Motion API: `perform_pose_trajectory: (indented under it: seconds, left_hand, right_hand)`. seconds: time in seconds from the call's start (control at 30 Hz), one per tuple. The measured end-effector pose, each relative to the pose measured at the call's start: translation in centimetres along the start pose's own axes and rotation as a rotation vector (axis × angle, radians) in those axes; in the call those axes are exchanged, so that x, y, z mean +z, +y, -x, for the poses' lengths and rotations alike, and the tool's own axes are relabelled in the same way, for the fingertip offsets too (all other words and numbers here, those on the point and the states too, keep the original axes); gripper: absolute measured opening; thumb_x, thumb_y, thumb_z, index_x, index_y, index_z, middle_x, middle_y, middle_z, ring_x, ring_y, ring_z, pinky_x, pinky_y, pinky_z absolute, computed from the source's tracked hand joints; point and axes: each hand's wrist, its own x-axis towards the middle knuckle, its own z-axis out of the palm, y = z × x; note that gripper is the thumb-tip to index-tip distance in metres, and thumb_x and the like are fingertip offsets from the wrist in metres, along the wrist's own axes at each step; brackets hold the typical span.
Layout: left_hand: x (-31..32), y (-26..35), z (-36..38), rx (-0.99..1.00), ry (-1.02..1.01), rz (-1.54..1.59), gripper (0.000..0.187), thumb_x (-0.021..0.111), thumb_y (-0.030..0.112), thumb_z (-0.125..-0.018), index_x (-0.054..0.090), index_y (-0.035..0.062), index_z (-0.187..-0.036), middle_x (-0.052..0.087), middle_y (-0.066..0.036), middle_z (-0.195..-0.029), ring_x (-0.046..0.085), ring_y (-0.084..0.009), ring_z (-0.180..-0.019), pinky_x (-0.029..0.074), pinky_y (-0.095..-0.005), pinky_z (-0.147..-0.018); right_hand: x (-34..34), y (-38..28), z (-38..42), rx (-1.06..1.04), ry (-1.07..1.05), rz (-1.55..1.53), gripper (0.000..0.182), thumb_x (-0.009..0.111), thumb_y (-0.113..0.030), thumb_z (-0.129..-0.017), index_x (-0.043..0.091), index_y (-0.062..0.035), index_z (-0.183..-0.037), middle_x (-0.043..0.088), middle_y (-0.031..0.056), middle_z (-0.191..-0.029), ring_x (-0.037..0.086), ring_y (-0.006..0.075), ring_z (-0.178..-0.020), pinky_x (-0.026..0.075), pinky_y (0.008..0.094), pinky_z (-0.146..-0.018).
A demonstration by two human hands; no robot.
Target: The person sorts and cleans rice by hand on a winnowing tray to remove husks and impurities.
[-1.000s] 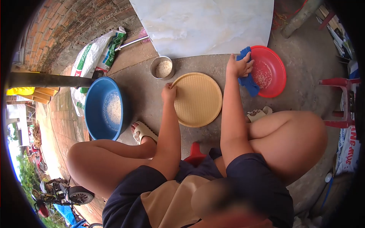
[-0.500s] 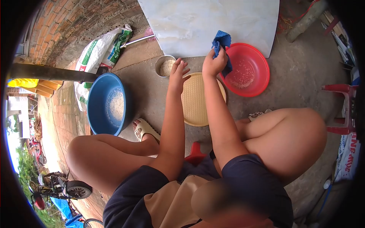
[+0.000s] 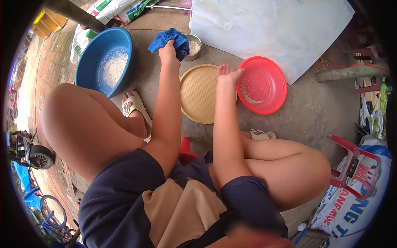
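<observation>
L hand (image 3: 168, 48) is clenched on a blue cloth (image 3: 168, 39), holding it up at about 11 o'clock, just beside a small metal cup (image 3: 193, 46) w/ grain in it. The cloth sits between the blue basin (image 3: 92, 62) at 10 o'clock and the cup. R hand (image 3: 227, 75) is released, fingers (image 3: 223, 68) spread, holding nothing, resting at the edge where the tan round tray (image 3: 198, 94) meets the red bowl (image 3: 271, 99). Tray lies flat on the concrete at 12 o'clock, touching or nearly touching the red bowl at 1 o'clock. Blue basin and red bowl both hold some grain. White slab (image 3: 273, 29) lies beyond the bowl. Sandal (image 3: 135, 106) near the basin.
</observation>
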Motion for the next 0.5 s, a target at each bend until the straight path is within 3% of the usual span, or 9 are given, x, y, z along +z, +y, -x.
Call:
perform_pose_trajectory:
  seconds: [0.03,0.07,0.13,0.2,0.23,0.33,0.37,0.4,0.5]
  left_hand:
    - [0.1,0.7,0.3,0.051,-0.013,-0.112,0.019,0.056,0.013,-0.083,0.058,0.0024,-0.099,0.064,-0.009,-0.088,0.064,-0.0213,-0.069,0.049,-0.0388,-0.049]
    - [0.5,2.3,1.6,0.002,-0.068,-0.247,0.020,0.057,0.012,-0.082,0.060,0.0018,-0.099,0.065,-0.009,-0.089,0.064,-0.0195,-0.072,0.050,-0.0348,-0.056]
    - [0.2,3.9,1.5,0.174,-0.236,-0.414,0.021,0.059,0.012,-0.081,0.062,-0.0011,-0.097,0.065,-0.007,-0.088,0.062,-0.0160,-0.074,0.050,-0.0298,-0.064]
    - [0.5,5.7,0.4,0.414,-0.252,-0.259,0.025,0.062,0.013,-0.079,0.063,-0.0045,-0.096,0.065,-0.007,-0.086,0.061,-0.0134,-0.075,0.049,-0.0254,-0.069]
    - [0.7,6.7,-0.4,0.497,-0.202,-0.166,0.026,0.064,0.016,-0.077,0.063,-0.0049,-0.093,0.064,-0.007,-0.084,0.061,-0.0128,-0.075,0.049,-0.0264,-0.069]
    - [0.3,11.4,0.9,0.403,-0.181,-1.046,0.054,0.068,0.036,-0.075,0.059,-0.0066,-0.106,0.064,-0.017,-0.095,0.062,-0.0226,-0.086,0.049,-0.0319,-0.077]
    - [-1.6,9.2,-4.4,0.524,-0.297,-1.236,0.073,0.067,0.045,-0.074,0.050,-0.0071,-0.121,0.058,-0.024,-0.113,0.058,-0.0297,-0.103,0.046,-0.0355,-0.087]
    - [-2.3,8.5,-4.5,0.530,-0.283,-1.226,0.073,0.067,0.045,-0.074,0.050,-0.0071,-0.121,0.058,-0.024,-0.113,0.058,-0.0297,-0.103,0.046,-0.0355,-0.087]
    - [-3.0,7.6,-1.4,0.271,-0.543,-1.439,0.087,0.067,0.050,-0.072,0.035,-0.0029,-0.134,0.049,-0.023,-0.127,0.049,-0.0332,-0.117,0.039,-0.0364,-0.096]
  right_hand:
    - [-1.0,-1.7,-1.1,0.069,0.199,-0.156,0.070,0.043,-0.060,-0.085,0.034,-0.0073,-0.130,0.047,0.0102,-0.121,0.053,0.0225,-0.102,0.050,0.0374,-0.077]
    - [-2.2,-3.1,-2.1,0.110,0.246,-0.242,0.064,0.042,-0.058,-0.086,0.040,-0.0082,-0.125,0.051,0.0092,-0.117,0.056,0.0218,-0.099,0.051,0.0373,-0.075]
    - [-4.0,-4.0,-4.5,0.148,0.283,-0.306,0.058,0.041,-0.056,-0.087,0.045,-0.0092,-0.120,0.055,0.0081,-0.113,0.058,0.0211,-0.096,0.053,0.0372,-0.074]
    - [-5.5,-4.2,-6.6,-0.063,0.226,-0.194,0.050,0.037,-0.050,-0.091,0.054,-0.0065,-0.107,0.060,0.0054,-0.105,0.060,0.0205,-0.091,0.054,0.0337,-0.073]
    - [-5.2,-4.5,-6.1,-0.036,0.222,-0.226,0.044,0.035,-0.043,-0.093,0.054,-0.0060,-0.108,0.059,0.0060,-0.112,0.060,0.0208,-0.097,0.054,0.0333,-0.075]
    - [-5.1,-4.8,-5.9,-0.022,0.101,-0.330,0.041,0.036,-0.039,-0.094,0.054,-0.0053,-0.109,0.059,0.0067,-0.112,0.059,0.0205,-0.099,0.053,0.0337,-0.079]
    - [-5.1,-4.7,-6.1,-0.020,0.092,-0.317,0.041,0.036,-0.039,-0.094,0.054,-0.0053,-0.109,0.059,0.0067,-0.112,0.059,0.0205,-0.099,0.053,0.0337,-0.079]
    - [-5.1,-4.5,-6.3,-0.037,0.050,-0.292,0.041,0.038,-0.039,-0.094,0.052,-0.0053,-0.113,0.057,0.0075,-0.115,0.057,0.0203,-0.103,0.051,0.0343,-0.083]
    - [-4.6,-3.8,-6.2,-0.089,-0.072,-0.169,0.043,0.044,-0.038,-0.093,0.046,-0.0058,-0.121,0.053,0.0086,-0.121,0.053,0.0203,-0.109,0.047,0.0359,-0.090]
